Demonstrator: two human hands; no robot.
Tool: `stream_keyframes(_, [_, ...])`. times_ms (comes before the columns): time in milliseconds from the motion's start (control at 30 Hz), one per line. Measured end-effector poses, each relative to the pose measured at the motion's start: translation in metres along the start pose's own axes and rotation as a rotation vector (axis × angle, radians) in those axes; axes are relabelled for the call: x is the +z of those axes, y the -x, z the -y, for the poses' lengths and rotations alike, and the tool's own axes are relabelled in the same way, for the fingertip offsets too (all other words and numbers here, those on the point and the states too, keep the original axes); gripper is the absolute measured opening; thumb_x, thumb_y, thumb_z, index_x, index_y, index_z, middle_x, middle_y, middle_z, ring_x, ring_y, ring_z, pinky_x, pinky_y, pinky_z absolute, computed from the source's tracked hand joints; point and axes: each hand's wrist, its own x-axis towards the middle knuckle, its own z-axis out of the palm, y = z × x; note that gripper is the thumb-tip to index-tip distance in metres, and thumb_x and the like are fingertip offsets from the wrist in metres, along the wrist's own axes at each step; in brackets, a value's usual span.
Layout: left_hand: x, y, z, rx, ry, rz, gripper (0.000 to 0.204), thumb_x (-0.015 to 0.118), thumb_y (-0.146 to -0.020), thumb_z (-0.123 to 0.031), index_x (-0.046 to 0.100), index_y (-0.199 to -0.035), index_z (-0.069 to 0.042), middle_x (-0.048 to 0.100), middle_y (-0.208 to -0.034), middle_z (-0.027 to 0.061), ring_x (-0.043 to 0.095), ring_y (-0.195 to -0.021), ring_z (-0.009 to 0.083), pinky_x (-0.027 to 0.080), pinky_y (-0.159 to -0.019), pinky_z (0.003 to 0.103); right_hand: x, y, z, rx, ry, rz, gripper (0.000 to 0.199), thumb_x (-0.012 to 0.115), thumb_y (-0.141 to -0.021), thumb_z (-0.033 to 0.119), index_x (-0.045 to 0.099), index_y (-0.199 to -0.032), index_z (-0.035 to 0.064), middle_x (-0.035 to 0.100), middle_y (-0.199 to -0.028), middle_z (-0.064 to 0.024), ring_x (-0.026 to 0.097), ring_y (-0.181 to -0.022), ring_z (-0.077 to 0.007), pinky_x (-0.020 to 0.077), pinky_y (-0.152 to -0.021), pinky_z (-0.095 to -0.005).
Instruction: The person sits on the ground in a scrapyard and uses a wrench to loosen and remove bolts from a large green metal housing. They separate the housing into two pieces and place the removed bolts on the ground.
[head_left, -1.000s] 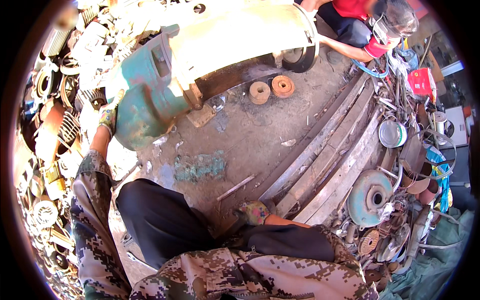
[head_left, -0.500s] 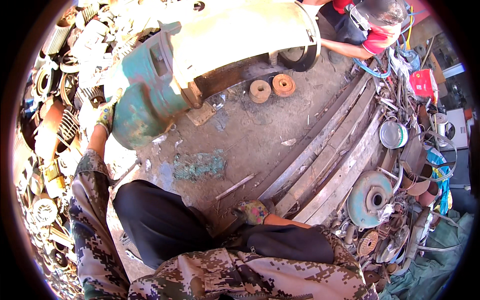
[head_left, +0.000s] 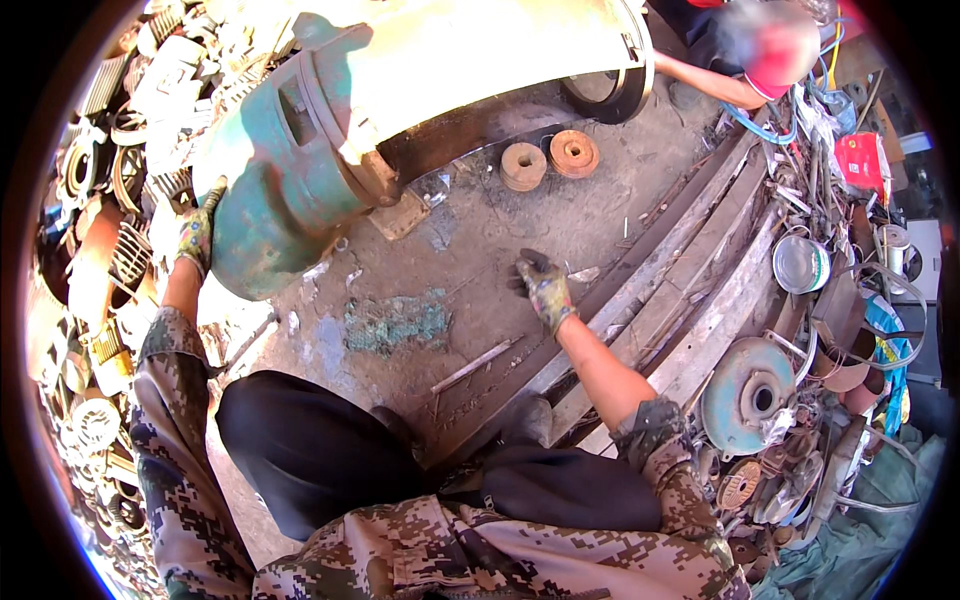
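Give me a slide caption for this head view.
Left hand against a large green metal casing, right hand out over the floor, two rusty discs beyond.

The top of the large, partly green cylindrical metal housing point(head_left: 410, 90) is cut off by the upper edge, and its surface detail is washed out by glare. The palm of the left hand in a patterned fabric glove point(head_left: 197, 235) is hidden. The head of the co-worker in a red shirt point(head_left: 775, 75) is blurred. The heap of rusty metal scrap point(head_left: 100, 260) and the crumpled green cloth point(head_left: 850, 540) are cropped by the dark rim.
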Motion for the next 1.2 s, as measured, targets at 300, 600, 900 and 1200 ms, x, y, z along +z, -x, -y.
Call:
stream_keyframes(300, [-0.021, 0.003, -0.013, -0.095, 0.072, -0.019, 0.077, 0.072, -0.092, -0.055, 0.055, -0.143, 0.001, 0.066, -0.130, 0.0164, 0.063, -0.113, 0.0260, 0.048, -0.101, 0.035, 0.020, -0.160, 0.029, -0.016, -0.605, -0.026, 0.039, 0.055, -0.098, 0.002, 0.056, -0.137, 0.0066, 0.068, -0.123, -0.0109, 0.067, -0.109, -0.0255, 0.0575, -0.093, -0.0373])
stream_keyframes(600, [-0.032, -0.010, 0.004, -0.318, -0.077, -0.023, 0.081, 0.070, -0.090, -0.063, 0.063, -0.132, 0.006, 0.071, -0.113, 0.0151, 0.063, -0.105, 0.0260, 0.048, -0.098, 0.034, 0.043, -0.187, 0.033, -0.030, -0.767, 0.247, 0.070, 0.046, -0.079, -0.020, 0.048, -0.146, -0.0006, 0.057, -0.144, -0.0169, 0.058, -0.129, -0.0334, 0.0518, -0.108, -0.0437])
stream_keyframes(900, [-0.019, -0.024, 0.021, -0.027, -0.347, -0.181, 0.083, 0.073, -0.091, -0.054, 0.047, -0.146, 0.003, 0.060, -0.136, 0.0189, 0.055, -0.123, 0.0324, 0.040, -0.110, 0.037, 0.014, -0.156, 0.031, -0.040, -0.630, 0.201, 0.067, 0.052, -0.094, -0.010, 0.039, -0.156, 0.0139, 0.063, -0.136, -0.0138, 0.065, -0.118, -0.0290, 0.0534, -0.101, -0.0364])
stream_keyframes(1200, [-0.030, -0.032, 0.046, 0.084, -0.367, -0.007, 0.084, 0.071, -0.090, -0.058, 0.052, -0.144, 0.004, 0.061, -0.137, 0.0226, 0.057, -0.125, 0.0346, 0.040, -0.110, 0.037, 0.037, -0.170, 0.043, -0.085, -0.781, 0.307, 0.060, 0.052, -0.097, -0.006, 0.039, -0.150, 0.0189, 0.055, -0.147, -0.0072, 0.055, -0.127, -0.0282, 0.0470, -0.110, -0.0436])
